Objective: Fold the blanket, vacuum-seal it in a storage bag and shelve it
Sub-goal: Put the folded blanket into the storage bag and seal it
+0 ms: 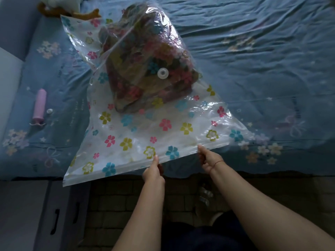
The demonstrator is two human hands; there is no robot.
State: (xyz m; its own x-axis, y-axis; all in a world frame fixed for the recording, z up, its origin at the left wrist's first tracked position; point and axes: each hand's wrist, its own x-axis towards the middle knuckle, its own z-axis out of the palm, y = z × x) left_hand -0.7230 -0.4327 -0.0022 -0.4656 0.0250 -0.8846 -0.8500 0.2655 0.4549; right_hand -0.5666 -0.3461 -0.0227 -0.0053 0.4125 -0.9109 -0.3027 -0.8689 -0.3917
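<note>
In the head view, a clear storage bag [145, 134] printed with coloured flowers is seen lying across a blue bed [262, 60], its far end filled by the folded blanket [143, 57], which is bunched up inside the plastic. A round white valve [163, 73] is set in the bag's upper face, over the blanket. The near zip edge of the bag is raised off the bed and held at two places. It is pinched by the left hand [154, 172], thumb on top, and just to the right of that by the right hand [208, 158], whose fingers [200, 150] are closed on the same edge. A thin red thread [218, 162] is worn on the right wrist. Well to the left of the bag, a pink hand pump [39, 105] is laid on the bed with a small white cap [49, 111] just beside it. A plush toy [59, 6] is partly seen at the bed's far left corner. Drawers with dark handles [56, 218] are seen below the bed's edge.
</note>
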